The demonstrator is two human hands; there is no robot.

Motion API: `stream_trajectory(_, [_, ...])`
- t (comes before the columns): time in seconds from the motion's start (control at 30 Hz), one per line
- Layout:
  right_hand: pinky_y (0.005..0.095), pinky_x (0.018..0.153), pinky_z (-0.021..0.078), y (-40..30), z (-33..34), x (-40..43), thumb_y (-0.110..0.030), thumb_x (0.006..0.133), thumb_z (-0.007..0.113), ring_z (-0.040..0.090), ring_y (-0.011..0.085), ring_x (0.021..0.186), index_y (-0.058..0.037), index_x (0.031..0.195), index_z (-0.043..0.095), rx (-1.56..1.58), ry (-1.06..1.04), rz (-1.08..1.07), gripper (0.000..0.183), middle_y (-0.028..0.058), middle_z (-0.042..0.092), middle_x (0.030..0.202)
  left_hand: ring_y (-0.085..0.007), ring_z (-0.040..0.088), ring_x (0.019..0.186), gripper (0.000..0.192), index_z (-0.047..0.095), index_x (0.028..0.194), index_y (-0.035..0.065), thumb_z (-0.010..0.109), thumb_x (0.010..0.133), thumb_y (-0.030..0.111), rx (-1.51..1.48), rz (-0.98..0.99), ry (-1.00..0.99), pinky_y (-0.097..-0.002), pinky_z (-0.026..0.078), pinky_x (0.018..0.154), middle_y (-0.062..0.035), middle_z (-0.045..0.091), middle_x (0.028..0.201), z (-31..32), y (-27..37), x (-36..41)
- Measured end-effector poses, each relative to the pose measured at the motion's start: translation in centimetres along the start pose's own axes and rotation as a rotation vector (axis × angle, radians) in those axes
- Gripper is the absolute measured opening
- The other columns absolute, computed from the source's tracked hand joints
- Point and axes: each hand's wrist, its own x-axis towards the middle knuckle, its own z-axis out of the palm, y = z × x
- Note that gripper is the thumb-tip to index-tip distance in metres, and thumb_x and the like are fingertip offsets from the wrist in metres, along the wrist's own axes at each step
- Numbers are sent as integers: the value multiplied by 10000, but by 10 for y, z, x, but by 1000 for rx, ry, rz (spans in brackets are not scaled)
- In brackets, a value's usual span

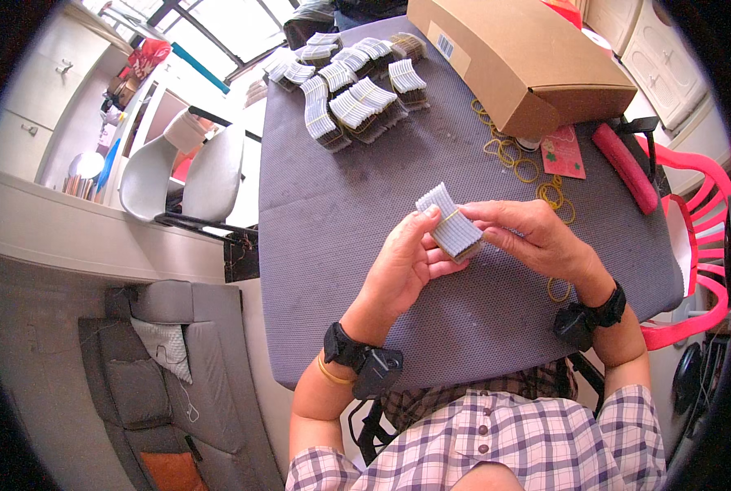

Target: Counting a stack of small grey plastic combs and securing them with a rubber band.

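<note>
A small stack of pale, ribbed strips (457,232) with a dark underside is held above the table in front of me. Around its middle runs a yellow rubber band (449,218). My left hand (405,258) grips the stack from the left, thumb on top and fingers beneath. From the right, my right hand (537,236) pinches the stack's edge near the band with thumb and forefinger. Farther back on the table lie several similar banded bundles (359,101), grouped close together.
Loose yellow rubber bands (513,161) are scattered to the right on the grey-covered table (328,245). Behind them stand a cardboard box (525,55), a pink card (562,153) and a red roll (624,169). A pink chair (691,334) borders the table's right side.
</note>
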Motion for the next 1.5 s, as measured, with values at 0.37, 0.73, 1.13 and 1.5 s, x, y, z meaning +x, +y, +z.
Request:
stream_trajectory(0.37, [319,716,486,-6,0,-1,-141,868,527,622,278,834,6,1126,535,34,-2,64,297,177,615,957,-252,616,930,399,415,1169,19,440,908,320,12,-18,-23,-385,514,830,-172,587,1054,-3,-1,1])
stream_trajectory(0.73, [330,708,492,-5,3,-1,-123,848,526,631,266,841,4,1117,535,-19,30,44,297,178,615,957,-269,608,949,396,400,1175,16,430,914,312,0,-25,-44,-367,528,814,-188,575,1069,-6,-1,1])
stream_trajectory(1.13, [312,701,503,-8,7,-2,-119,820,556,645,235,807,7,1114,536,-21,59,95,320,170,618,971,-243,617,927,401,416,1153,8,413,923,337,39,-36,-7,-379,521,813,-169,590,1041,-2,0,0])
stream_trajectory(1.5, [317,692,506,-11,7,-1,-123,808,567,650,231,789,8,1096,545,-60,70,61,317,176,616,977,-222,626,875,402,422,1139,11,441,914,344,36,-16,21,-347,530,772,-158,596,1005,3,0,-2])
